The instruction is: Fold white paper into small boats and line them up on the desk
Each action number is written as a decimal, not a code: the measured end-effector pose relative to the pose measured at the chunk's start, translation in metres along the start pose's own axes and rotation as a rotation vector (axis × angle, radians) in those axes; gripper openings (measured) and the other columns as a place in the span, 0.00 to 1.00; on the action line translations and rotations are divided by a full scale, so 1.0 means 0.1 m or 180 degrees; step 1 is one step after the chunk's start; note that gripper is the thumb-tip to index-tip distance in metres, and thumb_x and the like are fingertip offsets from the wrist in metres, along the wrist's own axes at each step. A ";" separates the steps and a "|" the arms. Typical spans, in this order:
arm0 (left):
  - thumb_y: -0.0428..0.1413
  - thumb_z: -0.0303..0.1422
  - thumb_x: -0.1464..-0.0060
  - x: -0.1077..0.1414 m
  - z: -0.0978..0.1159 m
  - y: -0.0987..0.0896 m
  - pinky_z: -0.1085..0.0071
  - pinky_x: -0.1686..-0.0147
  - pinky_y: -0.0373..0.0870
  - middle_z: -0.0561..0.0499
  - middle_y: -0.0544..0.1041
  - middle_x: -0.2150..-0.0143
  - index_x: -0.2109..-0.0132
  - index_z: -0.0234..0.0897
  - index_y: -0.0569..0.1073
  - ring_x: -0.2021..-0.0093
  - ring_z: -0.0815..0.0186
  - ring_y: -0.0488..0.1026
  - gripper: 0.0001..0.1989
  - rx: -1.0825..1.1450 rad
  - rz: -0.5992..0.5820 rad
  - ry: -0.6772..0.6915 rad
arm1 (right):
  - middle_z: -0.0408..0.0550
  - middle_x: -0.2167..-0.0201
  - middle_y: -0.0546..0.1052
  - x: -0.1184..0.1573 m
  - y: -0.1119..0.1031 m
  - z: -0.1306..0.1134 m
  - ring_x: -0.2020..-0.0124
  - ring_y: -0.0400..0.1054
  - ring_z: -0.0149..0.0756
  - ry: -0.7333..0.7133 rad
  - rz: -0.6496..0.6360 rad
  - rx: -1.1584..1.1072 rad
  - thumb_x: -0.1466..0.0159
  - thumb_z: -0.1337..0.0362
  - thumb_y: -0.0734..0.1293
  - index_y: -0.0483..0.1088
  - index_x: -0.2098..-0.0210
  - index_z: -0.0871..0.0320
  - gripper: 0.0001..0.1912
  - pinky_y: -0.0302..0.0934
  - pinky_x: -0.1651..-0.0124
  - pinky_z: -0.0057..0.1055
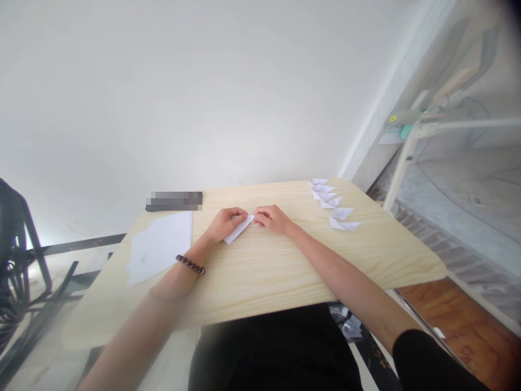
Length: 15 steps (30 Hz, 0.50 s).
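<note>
Over the middle of the table, my left hand (228,222) grips a folded piece of white paper (237,232), thumb on top. My right hand (272,218) pinches the same paper at its far right tip, fingers closed. The paper slants down towards me from the fingertips, and part of it is hidden under the left hand. Several folded white paper boats (341,213) stand in a row at the right side of the table. To the left of my left hand lies a loose stack of white paper sheets (163,244).
The light wooden table (260,282) stands against a white wall. A dark, partly blurred-out long object (174,202) lies at its back left. A black chair (24,255) is on the far left, and a white metal frame (401,168) rises beyond the right edge.
</note>
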<state>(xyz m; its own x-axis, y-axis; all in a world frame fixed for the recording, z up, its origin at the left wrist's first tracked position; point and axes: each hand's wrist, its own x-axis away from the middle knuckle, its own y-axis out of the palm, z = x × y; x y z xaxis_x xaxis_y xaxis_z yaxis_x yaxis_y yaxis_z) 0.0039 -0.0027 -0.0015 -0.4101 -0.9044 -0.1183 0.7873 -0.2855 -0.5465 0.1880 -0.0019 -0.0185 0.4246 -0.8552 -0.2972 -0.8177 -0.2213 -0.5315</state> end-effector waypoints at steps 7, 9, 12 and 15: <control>0.49 0.41 0.51 0.00 -0.01 0.01 0.76 0.77 0.58 0.52 0.72 0.72 0.65 0.33 0.72 0.76 0.71 0.63 0.15 0.0053 0.0062 0.0002 | 0.40 0.84 0.66 -0.01 0.01 0.02 0.81 0.58 0.23 0.0034 0.0007 -0.0021 0.45 0.66 0.57 0.68 0.77 0.62 0.11 0.51 0.76 0.20; 0.49 0.41 0.51 0.00 -0.01 0.01 0.76 0.77 0.58 0.51 0.72 0.72 0.65 0.33 0.72 0.76 0.71 0.63 0.15 0.0060 0.0046 0.0002 | 0.40 0.84 0.66 -0.01 0.00 0.01 0.81 0.58 0.23 -0.0013 0.0000 0.0033 0.45 0.66 0.57 0.68 0.77 0.62 0.11 0.51 0.76 0.20; 0.49 0.41 0.52 0.00 -0.02 0.00 0.76 0.77 0.58 0.51 0.72 0.72 0.65 0.33 0.72 0.76 0.70 0.63 0.16 0.0082 0.0011 0.0018 | 0.40 0.84 0.67 -0.01 -0.01 0.00 0.82 0.58 0.23 -0.0078 -0.0025 0.0144 0.45 0.66 0.57 0.69 0.77 0.63 0.11 0.51 0.76 0.20; 0.50 0.41 0.52 0.00 -0.02 0.00 0.76 0.77 0.58 0.51 0.72 0.72 0.66 0.33 0.72 0.75 0.70 0.64 0.15 0.0098 0.0004 0.0036 | 0.41 0.83 0.67 -0.01 -0.01 0.00 0.82 0.58 0.23 -0.0101 -0.0043 0.0201 0.44 0.66 0.57 0.69 0.77 0.62 0.12 0.51 0.77 0.20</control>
<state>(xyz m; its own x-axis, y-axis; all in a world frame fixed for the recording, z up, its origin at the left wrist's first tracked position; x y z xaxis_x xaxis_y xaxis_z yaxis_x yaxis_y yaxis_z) 0.0029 -0.0018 -0.0030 -0.4142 -0.9011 -0.1284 0.8015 -0.2942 -0.5206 0.1886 -0.0008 -0.0174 0.4483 -0.8369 -0.3141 -0.7860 -0.2017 -0.5844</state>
